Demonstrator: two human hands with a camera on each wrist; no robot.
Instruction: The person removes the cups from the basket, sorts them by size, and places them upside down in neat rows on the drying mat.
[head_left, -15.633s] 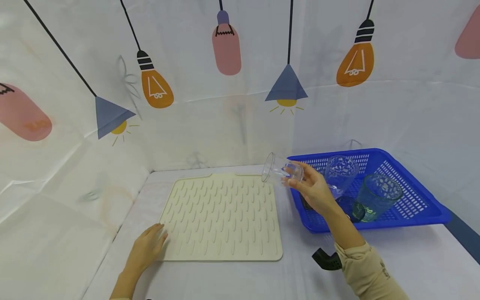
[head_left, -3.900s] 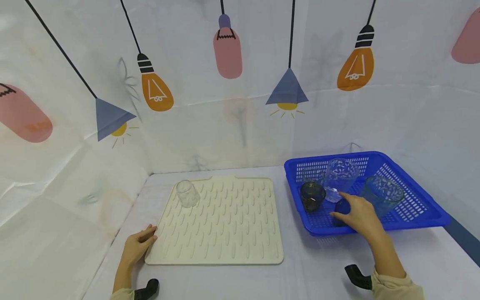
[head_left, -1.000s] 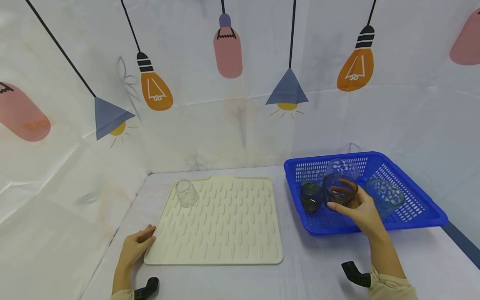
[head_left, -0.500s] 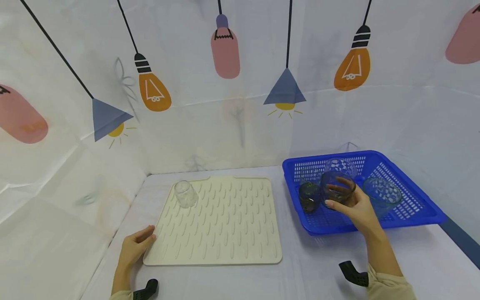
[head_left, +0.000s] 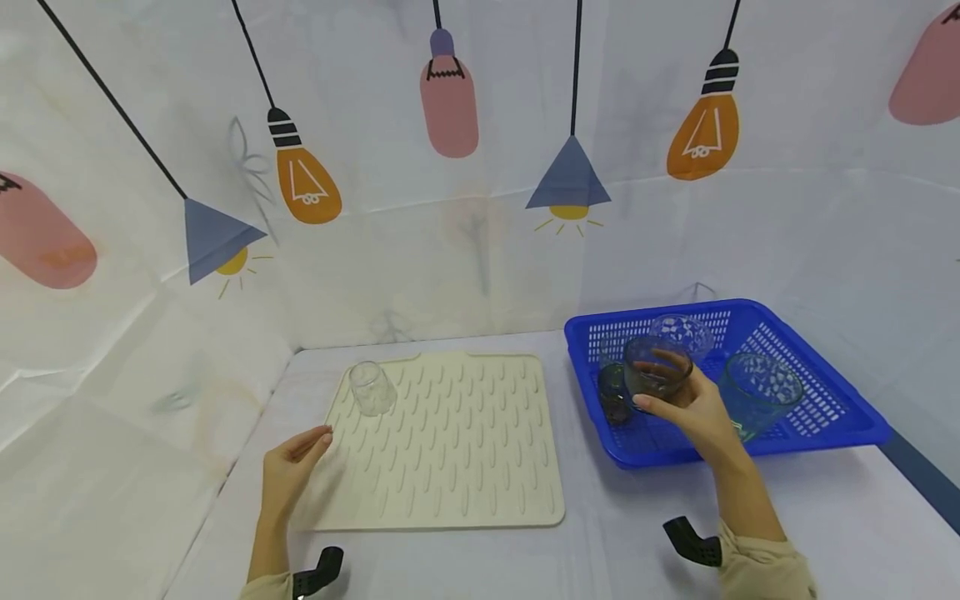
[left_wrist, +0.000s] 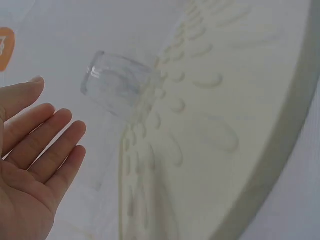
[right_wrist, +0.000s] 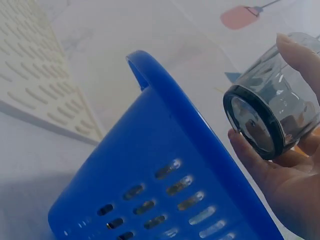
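Note:
My right hand (head_left: pixel 693 408) grips a smoky dark glass (head_left: pixel 656 371) above the left part of the blue plastic basket (head_left: pixel 652 458). In the right wrist view the thumb and fingers wrap round this tinted glass (right_wrist: pixel 272 100), its thick base turned toward the camera. My left hand (head_left: pixel 288 471) hovers over the left edge of the cream drying mat (head_left: pixel 450 450); the left wrist view shows its fingers (left_wrist: pixel 45 145) extended and holding nothing. A clear glass (head_left: pixel 372 388) stands mouth up on the mat's far left corner.
Inside the basket are a dark glass (head_left: pixel 613 400), a clear patterned-looking glass (head_left: pixel 682 332) and a greenish glass (head_left: pixel 761 396). A white cloth wall printed with lamps rises behind the table. Black camera mounts (head_left: pixel 693 543) sit at both wrists.
The right hand has lifted the smoky glass from the basket and shifted it slightly left. My left hand has come off the mat's edge, moving up and right. Earlier, the clear glass was put on the mat.

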